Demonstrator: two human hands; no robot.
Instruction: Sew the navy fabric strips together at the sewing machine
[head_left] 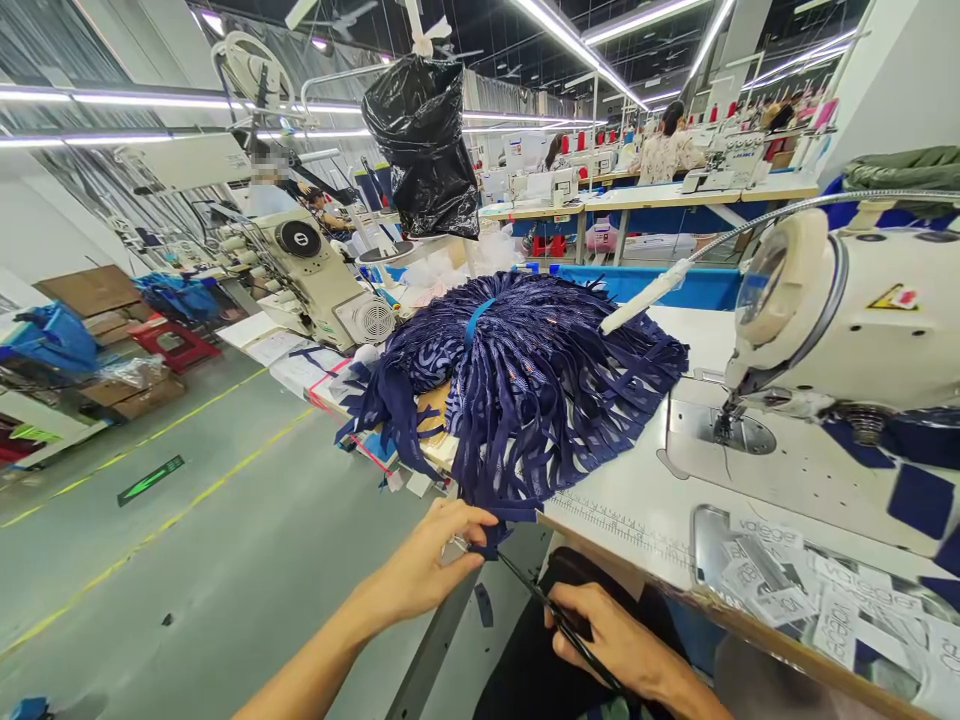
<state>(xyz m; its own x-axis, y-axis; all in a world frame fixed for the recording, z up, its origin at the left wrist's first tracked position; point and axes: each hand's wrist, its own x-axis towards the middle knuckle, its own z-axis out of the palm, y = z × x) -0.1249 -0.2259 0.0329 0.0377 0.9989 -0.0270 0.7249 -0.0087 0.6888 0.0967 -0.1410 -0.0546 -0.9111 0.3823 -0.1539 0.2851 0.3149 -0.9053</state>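
A big bundle of navy fabric strips (pixel 525 390), tied with a blue band, lies on the white sewing table (pixel 630 500) and hangs over its front edge. My left hand (pixel 431 555) pinches the end of one hanging strip just below that edge, fingers closed. My right hand (pixel 607 635) is lower and to the right, closed round the handle of thin black scissors (pixel 536 595). Their tip points up-left and meets the strip beside my left fingers.
A white sewing machine (pixel 847 320) stands at the right with its needle plate (pixel 739 435). Printed labels (pixel 780 585) lie in a tray near the table's front. A black bag (pixel 424 140) hangs overhead. Other machines, workers and a grey aisle (pixel 187 520) fill the left and back.
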